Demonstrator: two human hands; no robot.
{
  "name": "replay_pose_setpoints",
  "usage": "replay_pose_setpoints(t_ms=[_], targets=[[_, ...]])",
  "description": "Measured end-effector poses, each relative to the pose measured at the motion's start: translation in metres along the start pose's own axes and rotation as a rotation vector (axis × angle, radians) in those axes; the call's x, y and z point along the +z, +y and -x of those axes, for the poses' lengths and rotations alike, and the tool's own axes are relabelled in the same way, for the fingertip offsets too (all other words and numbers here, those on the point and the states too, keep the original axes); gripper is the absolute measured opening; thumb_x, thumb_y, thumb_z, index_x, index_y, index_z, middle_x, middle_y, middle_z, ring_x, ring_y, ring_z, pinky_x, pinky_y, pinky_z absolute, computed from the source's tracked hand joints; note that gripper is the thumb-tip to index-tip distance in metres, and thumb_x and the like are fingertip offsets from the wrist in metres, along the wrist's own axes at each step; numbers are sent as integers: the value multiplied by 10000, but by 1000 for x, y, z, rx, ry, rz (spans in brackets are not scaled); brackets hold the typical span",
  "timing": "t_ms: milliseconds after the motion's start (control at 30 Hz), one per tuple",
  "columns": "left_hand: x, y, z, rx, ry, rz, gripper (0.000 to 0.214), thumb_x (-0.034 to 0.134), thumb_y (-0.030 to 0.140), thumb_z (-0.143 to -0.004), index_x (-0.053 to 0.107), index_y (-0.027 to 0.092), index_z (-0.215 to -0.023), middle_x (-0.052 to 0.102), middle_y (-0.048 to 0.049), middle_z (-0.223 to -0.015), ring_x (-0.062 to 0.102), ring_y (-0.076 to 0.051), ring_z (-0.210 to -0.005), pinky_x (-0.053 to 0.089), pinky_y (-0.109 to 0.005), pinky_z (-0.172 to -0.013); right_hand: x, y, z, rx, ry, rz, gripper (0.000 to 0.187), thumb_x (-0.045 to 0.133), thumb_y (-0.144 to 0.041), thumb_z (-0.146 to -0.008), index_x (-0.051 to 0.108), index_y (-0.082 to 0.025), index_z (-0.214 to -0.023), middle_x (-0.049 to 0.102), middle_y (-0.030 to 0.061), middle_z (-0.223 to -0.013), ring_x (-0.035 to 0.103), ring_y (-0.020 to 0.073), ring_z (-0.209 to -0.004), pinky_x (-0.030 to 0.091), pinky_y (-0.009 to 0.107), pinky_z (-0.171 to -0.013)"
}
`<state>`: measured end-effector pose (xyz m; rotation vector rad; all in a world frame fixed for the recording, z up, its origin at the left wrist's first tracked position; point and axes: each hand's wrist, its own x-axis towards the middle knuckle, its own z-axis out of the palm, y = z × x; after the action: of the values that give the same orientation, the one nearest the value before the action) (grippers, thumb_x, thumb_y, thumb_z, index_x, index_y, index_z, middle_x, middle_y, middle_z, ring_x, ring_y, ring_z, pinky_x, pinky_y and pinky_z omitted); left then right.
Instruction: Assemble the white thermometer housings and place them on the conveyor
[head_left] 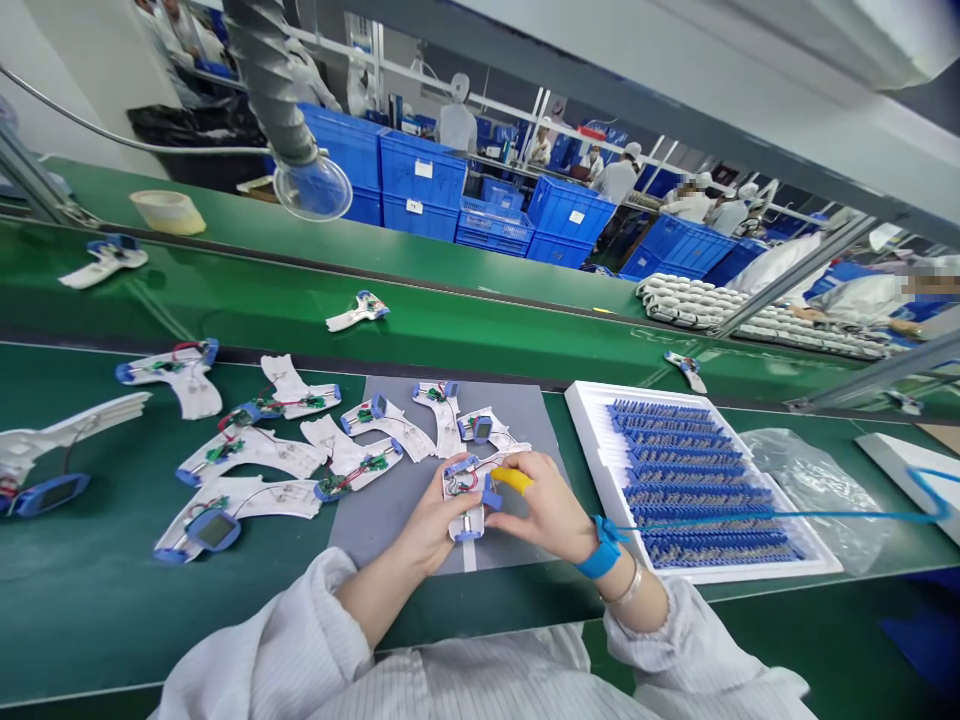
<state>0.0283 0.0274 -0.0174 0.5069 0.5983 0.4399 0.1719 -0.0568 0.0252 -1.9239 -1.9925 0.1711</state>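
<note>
the left hand [429, 522] and right hand [544, 505] are closed on a white wired device [465, 492], gripping it near six o'clock on a grey mat [390, 530]. what looks like a yellow finger cot [511, 480] covers a right finger. similar wired devices [251, 450] lie at nine o'clock, and a white foam tray [592, 400] of blue parts [690, 480] sits at three o'clock.

Over the feed, I saw a mat [390, 540] on the bench [97, 600], with circuit pieces [255, 450] lying on it and to its left. One piece [465, 495] sat between the left hand [427, 520] and right hand [547, 505], above the mat. A foam tray [592, 400] sat right of the mat, a plastic bag [810, 490] just beyond it. A conveyor belt [300, 300] ran behind them all, with stacked crates [420, 180] past it.
</note>
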Motion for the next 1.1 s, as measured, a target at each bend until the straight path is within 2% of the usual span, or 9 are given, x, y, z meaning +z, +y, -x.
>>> replay_pose_setpoints(t_ms=[133, 233, 433, 633, 800, 967, 1100], targets=[[-3, -3, -2, 16, -10, -4, 610, 707, 112, -599, 426, 213, -1130, 640, -31, -958, 610, -134, -808, 455, -233, -718, 3, 2, 0, -39, -9, 114, 310, 571, -395, -787, 584, -169, -999, 545, 89, -970, 464, 227, -917, 365, 366, -795], [-7, -6, -4, 25, -16, -30, 602, 708, 110, -599, 432, 217, -1123, 639, -31, -962, 612, -139, -811, 460, -244, -734, 0, 4, -4, -94, -49, 184, 301, 555, -415, -794, 598, -175, -969, 548, 89, -949, 457, 221, -886, 359, 358, -767], [-6, -8, -5, -15, -13, -45, 573, 708, 100, -576, 457, 222, -1077, 633, -27, -917, 614, -147, -772, 489, -275, -715, -7, 8, -11, -171, -190, 311, 368, 459, -488, -838, 612, -180, -968, 534, 85, -910, 439, 208, -829, 336, 342, -717], [-5, -9, -7, -60, 37, -20, 538, 674, 52, -574, 470, 212, -1045, 632, -23, -865, 614, -143, -742, 503, -263, -684, -9, 10, -14, -261, -218, 373, 449, 398, -550, -840, 622, -185, -974, 532, 93, -897, 442, 212, -825, 323, 342, -698], [-5, -13, -9, -99, 92, -48, 479, 629, 33, -576, 473, 187, -1001, 615, -4, -768, 607, -134, -685, 501, -254, -644, -8, 9, -20, -388, -273, 469, 421, 472, -520, -819, 658, -142, -820, 556, 90, -842, 448, 218, -803, 333, 359, -704], [-4, -13, -8, -100, 83, -54, 488, 642, 43, -547, 484, 191, -984, 609, 3, -738, 600, -134, -653, 490, -259, -622, -9, 13, -26, -472, -318, 429, 395, 498, -510, -810, 664, -153, -779, 574, 86, -856, 459, 216, -824, 349, 367, -748], [-3, -8, -8, -81, 77, -50, 534, 648, 60, -535, 475, 197, -1021, 622, -3, -762, 599, -134, -642, 485, -269, -629, -13, 18, -26, -371, -324, 288, 486, 478, -586, -782, 635, -153, -936, 560, 87, -908, 472, 207, -836, 364, 354, -743]])
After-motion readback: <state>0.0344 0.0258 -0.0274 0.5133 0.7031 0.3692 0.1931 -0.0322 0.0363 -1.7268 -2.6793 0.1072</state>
